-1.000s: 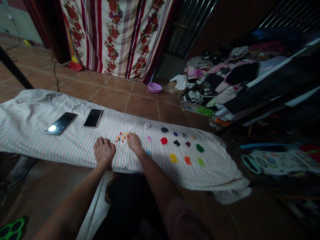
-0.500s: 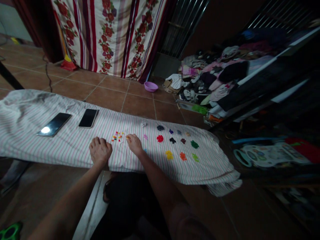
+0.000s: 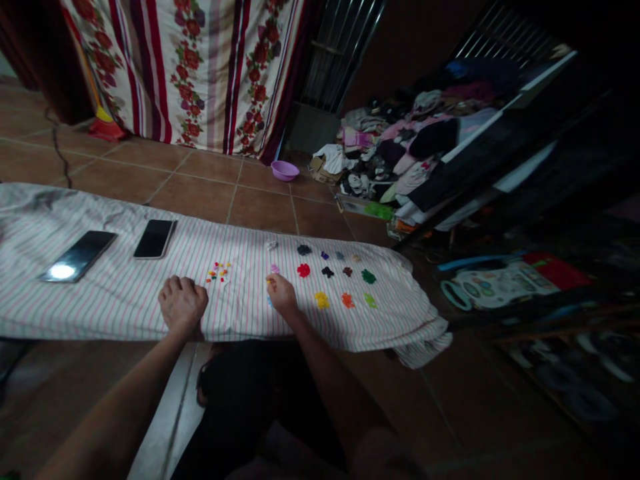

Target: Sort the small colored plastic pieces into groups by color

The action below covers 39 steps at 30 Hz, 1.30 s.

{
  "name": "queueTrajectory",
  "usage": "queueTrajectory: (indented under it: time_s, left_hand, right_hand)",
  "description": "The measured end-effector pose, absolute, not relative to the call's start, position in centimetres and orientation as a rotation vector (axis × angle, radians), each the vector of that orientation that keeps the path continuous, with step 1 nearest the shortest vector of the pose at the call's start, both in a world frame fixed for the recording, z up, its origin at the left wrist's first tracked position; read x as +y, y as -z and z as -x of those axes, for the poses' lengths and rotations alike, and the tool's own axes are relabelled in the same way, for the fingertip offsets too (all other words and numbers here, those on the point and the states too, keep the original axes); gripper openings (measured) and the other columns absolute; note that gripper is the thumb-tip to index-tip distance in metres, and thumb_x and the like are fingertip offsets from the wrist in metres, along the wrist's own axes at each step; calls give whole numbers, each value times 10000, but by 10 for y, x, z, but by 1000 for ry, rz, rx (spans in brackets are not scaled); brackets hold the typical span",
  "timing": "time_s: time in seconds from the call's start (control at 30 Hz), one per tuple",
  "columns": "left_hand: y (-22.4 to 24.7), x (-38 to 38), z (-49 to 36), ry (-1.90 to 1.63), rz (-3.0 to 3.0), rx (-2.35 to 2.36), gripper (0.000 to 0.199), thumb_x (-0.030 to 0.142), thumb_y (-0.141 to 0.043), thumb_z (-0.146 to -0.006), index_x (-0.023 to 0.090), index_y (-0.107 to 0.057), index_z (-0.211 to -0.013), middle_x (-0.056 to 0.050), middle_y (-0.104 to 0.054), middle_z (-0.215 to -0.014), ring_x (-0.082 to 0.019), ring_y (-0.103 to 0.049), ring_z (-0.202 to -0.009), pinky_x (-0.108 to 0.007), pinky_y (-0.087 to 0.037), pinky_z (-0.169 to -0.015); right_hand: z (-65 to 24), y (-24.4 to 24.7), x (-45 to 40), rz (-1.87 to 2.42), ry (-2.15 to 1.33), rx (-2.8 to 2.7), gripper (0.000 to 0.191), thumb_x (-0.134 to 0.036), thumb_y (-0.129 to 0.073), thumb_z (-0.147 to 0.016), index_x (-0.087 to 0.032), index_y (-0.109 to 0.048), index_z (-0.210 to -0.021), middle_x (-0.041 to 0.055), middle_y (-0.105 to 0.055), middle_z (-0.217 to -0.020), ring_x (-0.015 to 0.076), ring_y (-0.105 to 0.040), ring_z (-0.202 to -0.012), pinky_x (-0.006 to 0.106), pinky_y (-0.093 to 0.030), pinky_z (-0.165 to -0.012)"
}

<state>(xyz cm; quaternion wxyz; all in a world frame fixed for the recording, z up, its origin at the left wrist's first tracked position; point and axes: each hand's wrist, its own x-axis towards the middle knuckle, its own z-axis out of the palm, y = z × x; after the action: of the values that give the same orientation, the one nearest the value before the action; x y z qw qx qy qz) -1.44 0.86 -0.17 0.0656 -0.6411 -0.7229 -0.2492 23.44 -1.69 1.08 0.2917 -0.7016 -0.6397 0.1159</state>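
My left hand (image 3: 183, 301) rests on the striped cloth (image 3: 120, 300), fingers curled, just left of a mixed group of small coloured pieces (image 3: 219, 272). My right hand (image 3: 282, 293) is pinched on a small yellow piece (image 3: 269, 281) showing at its fingertips. Beside those fingertips are a pink pile (image 3: 275, 269) and a partly covered blue pile (image 3: 270, 301). Farther right lie sorted piles, among them a red pile (image 3: 303, 270), a yellow pile (image 3: 321, 300), an orange pile (image 3: 347, 301) and a dark green pile (image 3: 369, 276).
Two phones, one near (image 3: 80, 256) and one farther (image 3: 155, 239), lie on the cloth at the left. Beyond the cloth's far edge, a purple basin (image 3: 285, 171) stands on the tiled floor, with heaped clothes (image 3: 395, 143) to its right.
My right hand has moved right, away from the mixed pieces, with the yellow piece in its fingers. The whole view has shifted, so the cloth and phones appear farther left.
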Motion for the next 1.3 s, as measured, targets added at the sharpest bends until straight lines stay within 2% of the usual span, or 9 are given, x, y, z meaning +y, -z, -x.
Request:
queueTrajectory:
  time_s: [0.1, 0.37, 0.57, 0.87, 1.3]
  left_hand:
    - [1, 8, 14, 743, 1931, -2179, 348, 324, -360, -825, 104, -583, -975, -189, -556, -1054, -326, -480, -1095, -458, -369, -900]
    - [0, 6, 13, 729, 1915, -2181, 388, 348, -336, -827, 95, -584, -984, -190, -554, -1051, -323, -478, -1084, -456, -376, -894]
    - [-1, 6, 14, 722, 1926, -2200, 398, 345, -337, -833, 87, -590, -997, -188, -549, -1058, -322, -476, -1087, -450, -359, -902]
    - [-1, 6, 13, 664, 1910, -2193, 403, 358, -323, -837, 88, -582, -987, -178, -558, -1053, -315, -485, -1062, -428, -352, -883]
    - [1, 6, 14, 670, 1914, -2209, 406, 352, -339, -827, 84, -581, -1013, -182, -554, -1066, -316, -476, -1080, -431, -348, -891]
  right_hand:
    - [-250, -10, -27, 1875, -301, -1648, 257, -127, -443, -806, -207, -627, -966, 38, -696, -954, 161, -636, -869, 265, -477, -821]
    - [-299, -12, -56, 1886, -204, -1488, 245, -201, -446, -783, -195, -658, -906, 44, -687, -833, 173, -632, -756, 273, -496, -731]
    - [-335, -13, -74, 1885, -15, -1384, 242, -215, -434, -747, -188, -660, -829, 57, -665, -788, 186, -600, -747, 292, -476, -723]
    - [-364, -9, -93, 1930, -12, -1308, 296, -244, -414, -762, -152, -684, -839, 87, -678, -835, 208, -587, -801, 328, -454, -778]
    - [-375, 4, -106, 2103, -3, -1138, 244, -257, -397, -726, -180, -623, -775, 56, -639, -750, 182, -545, -712, 276, -417, -675]
